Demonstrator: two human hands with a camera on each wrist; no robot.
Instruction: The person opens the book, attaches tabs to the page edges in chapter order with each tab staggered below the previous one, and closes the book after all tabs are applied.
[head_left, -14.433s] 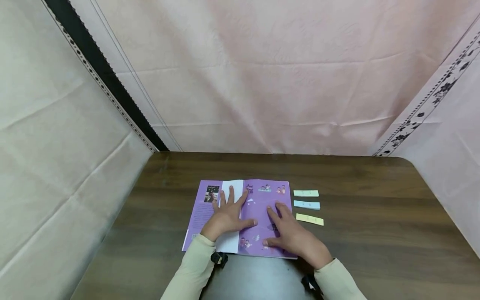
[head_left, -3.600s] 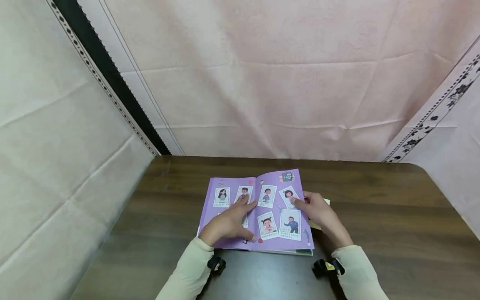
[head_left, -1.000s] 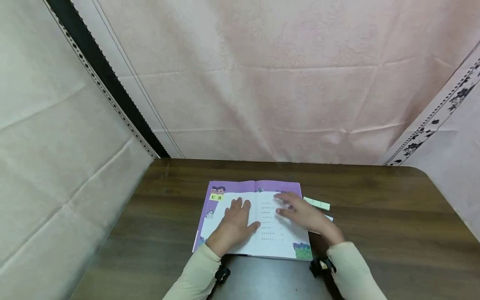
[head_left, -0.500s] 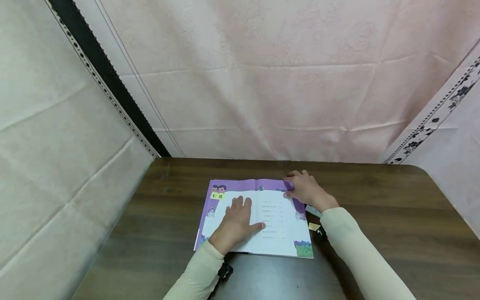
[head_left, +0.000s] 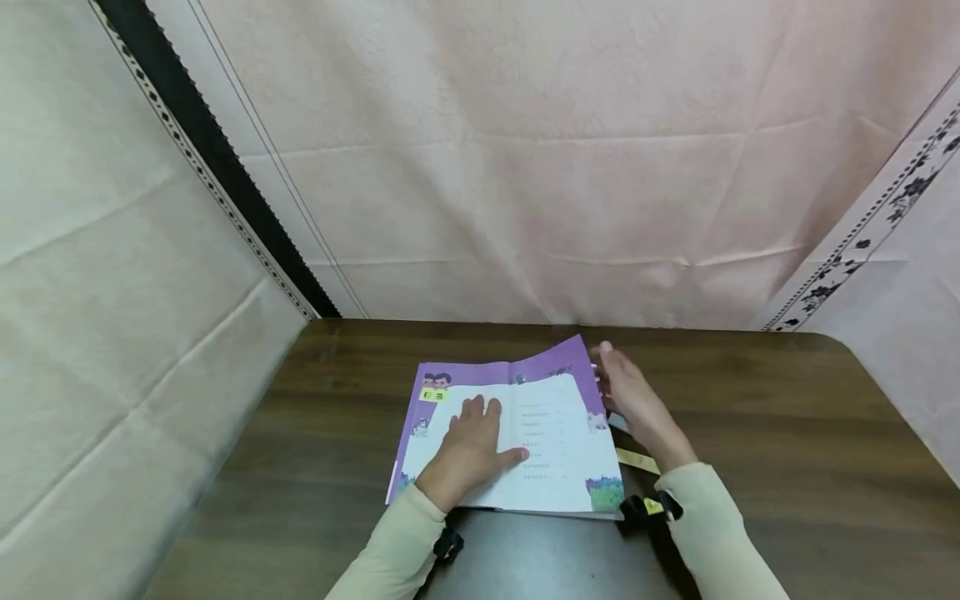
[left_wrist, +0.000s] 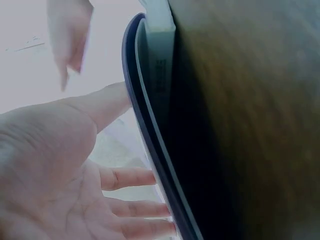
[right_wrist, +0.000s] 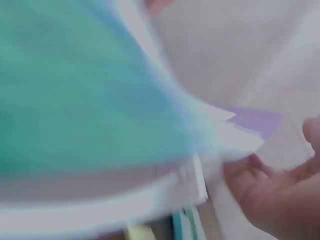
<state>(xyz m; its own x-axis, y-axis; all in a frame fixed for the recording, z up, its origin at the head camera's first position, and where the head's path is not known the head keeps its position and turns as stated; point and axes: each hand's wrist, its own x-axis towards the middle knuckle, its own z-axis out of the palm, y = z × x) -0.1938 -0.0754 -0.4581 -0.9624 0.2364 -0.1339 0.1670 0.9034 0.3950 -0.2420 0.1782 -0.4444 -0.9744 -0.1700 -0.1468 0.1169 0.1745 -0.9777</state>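
An open book [head_left: 480, 433] with purple borders and white pages lies on the table. My left hand [head_left: 468, 454] rests on its left page, fingers spread and thumb across the fold. In the left wrist view, the left fingers [left_wrist: 130, 177] lie over the page near the curved page edges. My right hand [head_left: 637, 408] is at the book's right edge, thumb raised apart from the paper and fingers behind the lifted upper corner of the right page [head_left: 573, 358]. The right wrist view shows the blurred page corner [right_wrist: 255, 122] beside the right fingers [right_wrist: 242, 182]. A yellow label [head_left: 432, 394] sits on the left page.
A yellow paper strip [head_left: 637, 461] lies right of the book, under the right wrist. Part of a light blue strip [head_left: 617, 422] shows above it. The brown wooden table [head_left: 787, 433] ends at a pale cloth wall [head_left: 525, 208].
My right hand has moved from over the right page to its outer edge, and that page's upper corner has risen. The left hand stays on the left page. Earlier, different spreads were showing.
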